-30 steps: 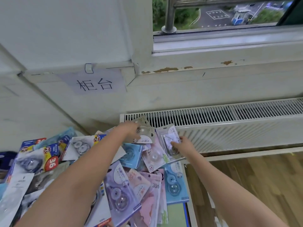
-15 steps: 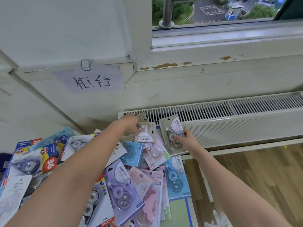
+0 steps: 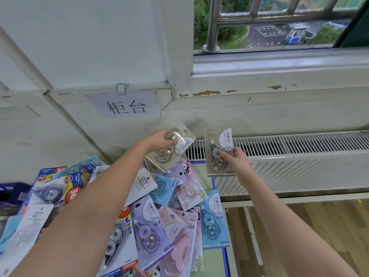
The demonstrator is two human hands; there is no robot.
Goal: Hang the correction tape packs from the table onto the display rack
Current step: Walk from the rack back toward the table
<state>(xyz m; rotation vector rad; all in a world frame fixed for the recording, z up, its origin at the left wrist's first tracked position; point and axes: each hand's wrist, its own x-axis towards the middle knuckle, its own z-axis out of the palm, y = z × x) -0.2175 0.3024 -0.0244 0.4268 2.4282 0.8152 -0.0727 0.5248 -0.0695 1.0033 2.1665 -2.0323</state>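
Pack (image 3: 219,152) marked "36" in right hand (image 3: 235,159)

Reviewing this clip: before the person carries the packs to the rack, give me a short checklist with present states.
1. Right hand grips a beige carded correction tape pack: ok.
2. Left hand grips a beige clear-blister correction tape pack: ok.
3. Both held packs lifted off the heap of coloured packs: ok.
4. Hang holes at the card tops free: cannot tell.
5. Display rack in view: not ok, only a white radiator and a window ahead.
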